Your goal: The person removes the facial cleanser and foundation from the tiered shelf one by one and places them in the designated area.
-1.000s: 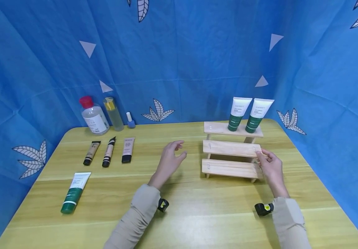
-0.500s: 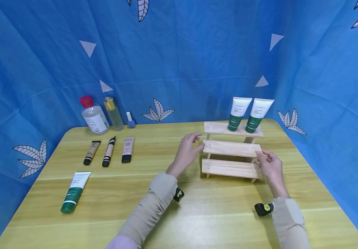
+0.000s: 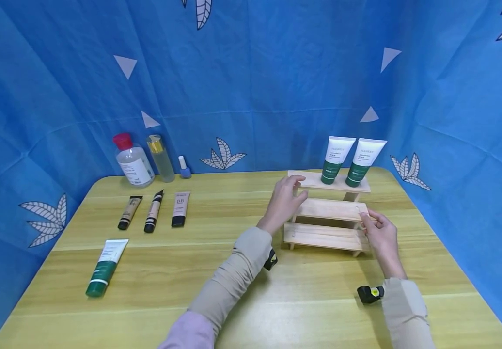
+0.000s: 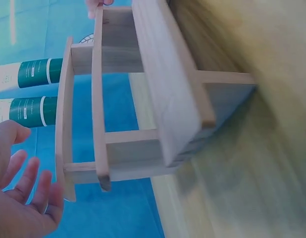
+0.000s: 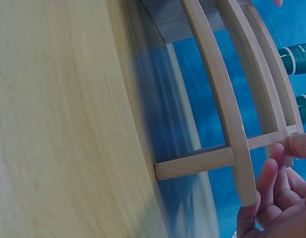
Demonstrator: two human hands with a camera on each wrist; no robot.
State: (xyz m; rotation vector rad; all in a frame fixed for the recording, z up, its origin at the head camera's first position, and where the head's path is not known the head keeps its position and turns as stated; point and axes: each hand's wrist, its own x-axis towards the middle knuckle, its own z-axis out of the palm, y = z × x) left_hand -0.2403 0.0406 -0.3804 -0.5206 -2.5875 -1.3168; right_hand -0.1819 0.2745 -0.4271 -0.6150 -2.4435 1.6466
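Note:
A three-tier wooden display stand (image 3: 327,235) stands on the right of the table. Two white-and-green squeeze tubes (image 3: 337,154) are upright, caps down, on its top step, side by side. My right hand (image 3: 382,235) pinches the right end of the middle step between thumb and fingers, as the right wrist view shows. My left hand (image 3: 282,203) hovers at the left end of the stand, overlapping the upper steps in the head view. In the left wrist view its fingers (image 4: 26,181) are loosely bent beside the step ends, with nothing between them.
A third white-and-green tube (image 3: 106,268) lies at the left. Behind it lie several small cosmetic tubes (image 3: 180,208). A red-capped bottle (image 3: 134,165), a gold-capped bottle (image 3: 161,160) and a blue nail polish bottle (image 3: 184,169) stand along the back edge by the blue curtain (image 3: 251,87).
My left hand has moved right across the table, from left of the stand to its upper steps. The right hand keeps its hold, and the tubes stay in place.

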